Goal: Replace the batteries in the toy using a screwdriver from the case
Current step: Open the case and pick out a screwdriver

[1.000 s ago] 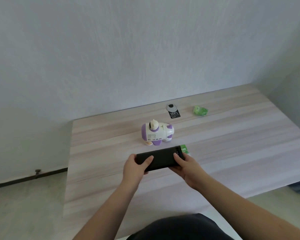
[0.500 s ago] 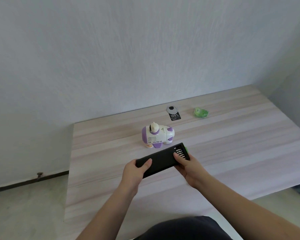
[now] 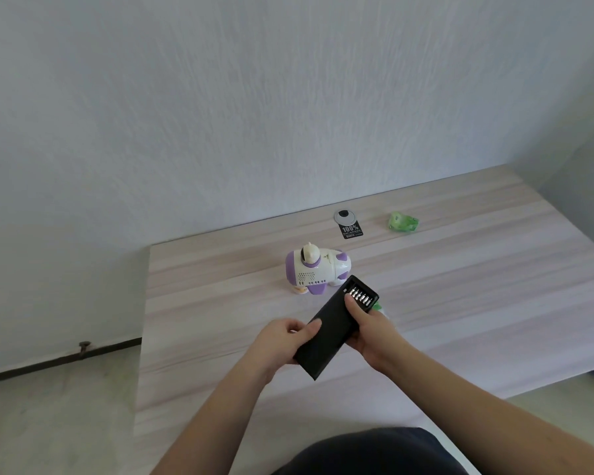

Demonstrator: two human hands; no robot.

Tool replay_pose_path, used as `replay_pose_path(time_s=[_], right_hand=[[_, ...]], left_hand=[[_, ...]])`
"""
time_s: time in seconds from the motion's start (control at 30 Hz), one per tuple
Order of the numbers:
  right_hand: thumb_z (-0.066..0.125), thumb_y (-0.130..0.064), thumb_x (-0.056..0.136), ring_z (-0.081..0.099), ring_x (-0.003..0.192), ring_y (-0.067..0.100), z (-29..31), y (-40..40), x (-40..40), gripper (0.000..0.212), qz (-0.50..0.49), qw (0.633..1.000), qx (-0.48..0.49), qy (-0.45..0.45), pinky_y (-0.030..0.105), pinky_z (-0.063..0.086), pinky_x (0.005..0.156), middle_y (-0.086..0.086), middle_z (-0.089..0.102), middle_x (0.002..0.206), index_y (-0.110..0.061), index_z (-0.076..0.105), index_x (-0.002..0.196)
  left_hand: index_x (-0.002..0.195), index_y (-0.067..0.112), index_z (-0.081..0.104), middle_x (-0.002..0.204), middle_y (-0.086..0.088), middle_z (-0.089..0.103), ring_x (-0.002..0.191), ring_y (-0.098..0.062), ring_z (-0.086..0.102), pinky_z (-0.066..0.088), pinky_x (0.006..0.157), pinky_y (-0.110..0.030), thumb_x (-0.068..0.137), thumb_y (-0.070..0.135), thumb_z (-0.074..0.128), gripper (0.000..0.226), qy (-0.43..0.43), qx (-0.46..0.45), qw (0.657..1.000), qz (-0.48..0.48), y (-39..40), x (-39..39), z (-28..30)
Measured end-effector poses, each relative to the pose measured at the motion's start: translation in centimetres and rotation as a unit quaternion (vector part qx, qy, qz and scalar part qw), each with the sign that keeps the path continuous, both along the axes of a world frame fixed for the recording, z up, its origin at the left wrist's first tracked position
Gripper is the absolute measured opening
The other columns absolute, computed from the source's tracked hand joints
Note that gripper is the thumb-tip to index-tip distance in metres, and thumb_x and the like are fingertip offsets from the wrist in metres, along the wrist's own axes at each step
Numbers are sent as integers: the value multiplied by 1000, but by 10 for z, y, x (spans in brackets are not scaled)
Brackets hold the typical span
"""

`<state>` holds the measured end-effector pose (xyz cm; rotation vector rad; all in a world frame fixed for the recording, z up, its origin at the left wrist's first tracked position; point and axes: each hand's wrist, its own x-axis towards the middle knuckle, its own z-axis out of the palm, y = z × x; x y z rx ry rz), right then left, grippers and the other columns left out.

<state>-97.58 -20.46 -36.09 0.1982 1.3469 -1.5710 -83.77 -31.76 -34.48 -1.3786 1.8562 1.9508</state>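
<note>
Long black rectangular screwdriver case at frame centre, tilted above pale wood-grain tabletop, grasped at both ends: left hand curled round lower end, right hand near exposed silver bits; white-and-purple plastic toy standing just beyond

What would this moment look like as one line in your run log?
step: opening screwdriver case | left hand: holds sleeve | right hand: thumb on bit tray | toy: untouched on table

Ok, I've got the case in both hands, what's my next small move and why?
Probably slide the inner tray further out of the black case with your right hand, while the left hand steadies it: only a row of silver bits shows, no screwdriver handle yet.
</note>
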Motion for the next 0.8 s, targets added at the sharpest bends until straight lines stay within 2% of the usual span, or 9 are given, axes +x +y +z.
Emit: replay_pose_path(time_s=[0.07, 0.17, 0.3, 0.43, 0.5, 0.63, 0.8], right_hand=[[60, -26, 94, 69, 98, 24, 0, 0, 1, 26, 16, 1000, 1, 7, 33, 57, 73, 11, 71, 106, -10, 60, 114], [61, -22, 93, 68, 99, 24, 0, -1, -2, 24, 20, 1000, 5, 18, 33, 57, 75, 12, 71, 106, -9, 60, 113], [63, -14, 91, 68, 99, 24, 4, 3, -7, 21, 39, 999, -8, 29, 32, 57, 76, 12, 70, 108, -8, 60, 112], [64, -7, 89, 68, 99, 24, 5, 5, -10, 25, 46, 998, -30, 15, 30, 57, 77, 12, 70, 107, -5, 60, 114], [64, -12, 90, 67, 100, 25, 3, 4, -7, 29, 40, 999, -34, 7, 33, 56, 79, 13, 70, 108, -4, 59, 117], [57, -34, 95, 66, 106, 26, -5, 2, 4, 37, 40, 999, -13, 4, 36, 58, 75, 11, 68, 117, -13, 55, 125], [54, -40, 95, 67, 103, 22, -2, 3, 5, 37, 59, 997, 8, 39, 32, 57, 70, 5, 69, 114, -20, 55, 126]], left_hand=[[88, 7, 70, 78, -1, 70, 70, -12, 63, 48, 61, -23, 83, 57, 65, 50, -35, -73, 996, -24, 0, -4, 1], [88, 7, 69, 78, -1, 70, 67, -11, 61, 43, 59, -20, 85, 54, 64, 48, -20, -105, 994, -28, 3, -7, 1], [93, 15, 70, 87, -2, 75, 81, -17, 71, 55, 69, -28, 87, 42, 68, 28, 14, -59, 998, -27, 5, -6, 0], [98, 14, 69, 87, -3, 76, 81, -16, 72, 53, 68, -25, 90, 32, 67, 19, 30, -4, 999, -35, 6, -2, -3], [103, 13, 68, 89, -3, 76, 84, -18, 73, 54, 72, -28, 92, 29, 66, 20, 38, 17, 998, -37, 9, -1, -5], [103, 14, 66, 90, -2, 76, 86, -17, 72, 55, 77, -31, 93, 29, 63, 18, 40, 13, 999, -30, 12, -1, -11], [100, 17, 68, 94, -3, 75, 87, -18, 72, 57, 77, -32, 93, 43, 59, 29, 19, 28, 999, -9, 17, -7, -8]])
